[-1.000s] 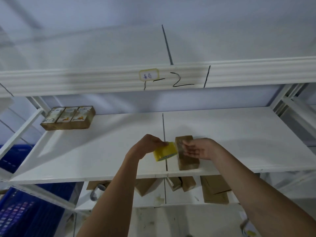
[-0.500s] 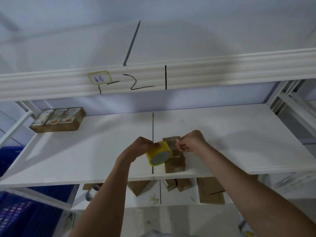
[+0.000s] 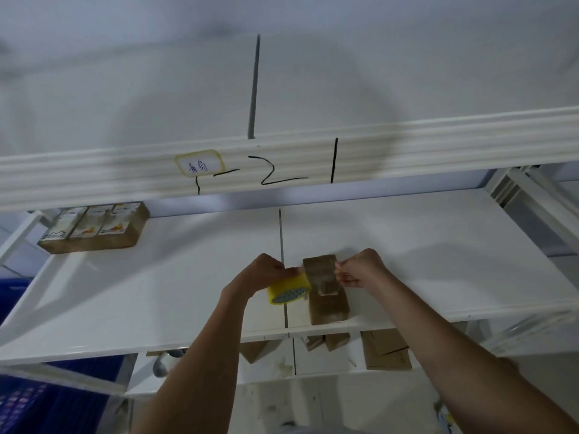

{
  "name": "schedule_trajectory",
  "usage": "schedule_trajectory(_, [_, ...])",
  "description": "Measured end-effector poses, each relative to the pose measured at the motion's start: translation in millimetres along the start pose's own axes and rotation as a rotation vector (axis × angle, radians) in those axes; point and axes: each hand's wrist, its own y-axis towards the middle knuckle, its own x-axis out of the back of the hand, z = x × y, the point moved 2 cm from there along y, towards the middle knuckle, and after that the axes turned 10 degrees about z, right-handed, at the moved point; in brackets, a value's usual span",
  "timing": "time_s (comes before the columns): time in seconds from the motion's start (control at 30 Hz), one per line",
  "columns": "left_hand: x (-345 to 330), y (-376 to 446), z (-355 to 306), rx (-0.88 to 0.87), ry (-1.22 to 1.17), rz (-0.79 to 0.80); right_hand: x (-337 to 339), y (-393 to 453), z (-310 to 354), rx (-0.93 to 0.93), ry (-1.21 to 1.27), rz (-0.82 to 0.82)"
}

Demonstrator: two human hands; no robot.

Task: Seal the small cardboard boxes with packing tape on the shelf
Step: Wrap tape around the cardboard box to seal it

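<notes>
Since half a second ago your right hand [image 3: 360, 270] has pulled away from the roll, so a clear strip of tape [image 3: 321, 277] now stretches across the top of the small cardboard box [image 3: 327, 300]. Your view has swung a bit too, with the handwritten label [image 3: 199, 163] sitting further right than before.

Head view: your left hand [image 3: 264, 274] is curled around the yellow tape roll [image 3: 289, 289], holding it just left of the box, roughly over the seam in the shelf [image 3: 156, 292]. Your right hand pinches the free end of the tape at the box's right side, fingers bunched tight. The box lies flat near the front edge of the shelf, just right of the seam. Whether the strip already touches the cardboard is kinda hard to tell through the blur.

Far left on the same shelf sits a row of three printed boxes [image 3: 94, 227], touching each other. On the lower shelf [image 3: 329, 361] you can see more brown cardboard pieces [image 3: 387, 350], and a blue crate [image 3: 40, 405] shows at bottom left.
</notes>
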Motion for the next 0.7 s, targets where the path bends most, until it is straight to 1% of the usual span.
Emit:
schedule_trajectory(0.1, [1,-4,12,-0.105,-0.134,0.123,6,-3,2,-0.001,0.046,0.059])
schedule_trajectory(0.2, [4,-8,15,-0.125,-0.165,0.185,12,-2,0,0.004,0.026,0.045])
schedule_trajectory(0.27, [9,-8,13,-0.114,-0.162,0.165,13,-2,-1,-0.014,0.021,0.045])
schedule_trajectory(0.4, [13,-1,9,-0.081,-0.077,0.102,11,1,-6,-0.013,-0.02,0.018])
schedule_trajectory(0.53, [8,12,5,0.02,0.061,0.03,7,8,-11,-0.004,-0.08,-0.047])
schedule_trajectory(0.6, [3,16,3,0.076,0.161,0.005,11,11,-12,-0.005,-0.14,-0.106])
schedule_trajectory(0.7, [-3,17,6,0.132,0.278,-0.027,20,14,-14,0.002,-0.168,-0.156])
